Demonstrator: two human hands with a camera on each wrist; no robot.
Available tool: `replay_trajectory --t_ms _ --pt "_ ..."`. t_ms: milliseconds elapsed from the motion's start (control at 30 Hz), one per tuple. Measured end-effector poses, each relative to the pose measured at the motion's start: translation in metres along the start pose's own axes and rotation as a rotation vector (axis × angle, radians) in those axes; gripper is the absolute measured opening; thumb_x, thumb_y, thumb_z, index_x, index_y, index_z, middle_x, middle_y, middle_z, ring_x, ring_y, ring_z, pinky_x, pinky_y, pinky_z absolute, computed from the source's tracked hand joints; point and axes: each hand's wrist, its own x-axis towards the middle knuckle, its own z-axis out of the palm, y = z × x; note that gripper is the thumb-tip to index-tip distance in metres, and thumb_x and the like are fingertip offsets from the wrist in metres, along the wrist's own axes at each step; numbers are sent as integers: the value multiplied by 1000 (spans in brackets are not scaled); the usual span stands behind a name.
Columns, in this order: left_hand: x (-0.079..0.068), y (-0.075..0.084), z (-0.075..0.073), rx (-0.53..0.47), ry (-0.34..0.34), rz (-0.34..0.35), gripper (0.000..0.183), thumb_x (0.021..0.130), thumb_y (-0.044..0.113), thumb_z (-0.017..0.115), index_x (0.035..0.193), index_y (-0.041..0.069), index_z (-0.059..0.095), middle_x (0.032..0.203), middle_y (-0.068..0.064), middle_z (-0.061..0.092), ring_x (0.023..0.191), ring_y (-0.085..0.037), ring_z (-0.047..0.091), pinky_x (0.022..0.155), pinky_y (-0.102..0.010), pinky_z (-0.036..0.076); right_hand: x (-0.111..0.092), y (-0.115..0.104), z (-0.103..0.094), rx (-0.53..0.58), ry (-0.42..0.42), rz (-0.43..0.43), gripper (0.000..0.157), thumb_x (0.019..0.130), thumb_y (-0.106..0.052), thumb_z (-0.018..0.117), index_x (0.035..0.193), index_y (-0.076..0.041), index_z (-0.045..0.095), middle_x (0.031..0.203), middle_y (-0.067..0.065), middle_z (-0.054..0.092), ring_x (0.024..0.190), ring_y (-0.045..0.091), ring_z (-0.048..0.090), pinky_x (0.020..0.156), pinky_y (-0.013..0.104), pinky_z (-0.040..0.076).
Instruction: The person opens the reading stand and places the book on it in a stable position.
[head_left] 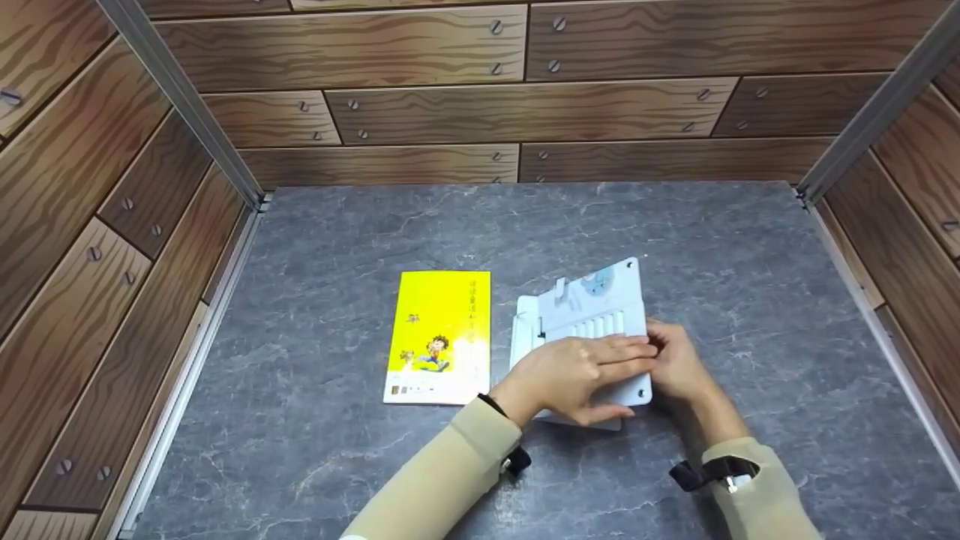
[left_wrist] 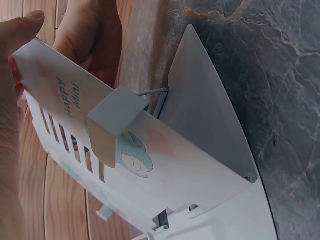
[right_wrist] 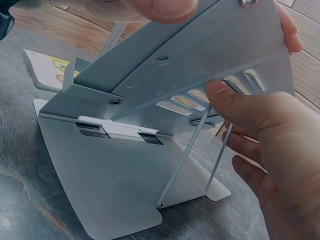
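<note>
A white metal book stand point(head_left: 607, 304) stands partly unfolded on the table, its slotted panel tilted up from a flat base plate point(right_wrist: 110, 172). Printed on the panel are "Happy Mini" and a blue cartoon figure. My left hand point(head_left: 589, 371) lies across the front of the panel and holds it, fingertips reaching over its free edge. Behind the panel, my right hand point(head_left: 679, 364) grips near the wire leg point(right_wrist: 185, 155), with its thumb against the panel's back by the slots. The wire leg runs down to the base plate.
Left of the stand lies a yellow and white book point(head_left: 439, 319) with a cartoon child on its cover. The grey marbled table point(head_left: 337, 240) is bordered by wood-patterned walls point(head_left: 450, 112) at the back and both sides.
</note>
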Motion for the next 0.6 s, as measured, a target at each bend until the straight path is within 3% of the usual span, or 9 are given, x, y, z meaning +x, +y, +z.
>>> replay_trajectory --t_ms 333,600 --pt "-5 -1 -1 60 14 -6 73 98 54 69 150 4 59 155 -8 55 149 -15 43 125 -23 21 -1 -3 -3 25 -18 -72 38 72 30 67 104 12 76 101 9 76 90 14 71 77 24 61" --pt "-10 -4 -4 24 39 -25 75 97 54 71 151 4 58 155 -8 56 148 -16 45 124 -22 22 -3 -5 -6 31 -25 -95 45 74 33 67 116 19 71 118 17 74 110 16 71 98 26 57"
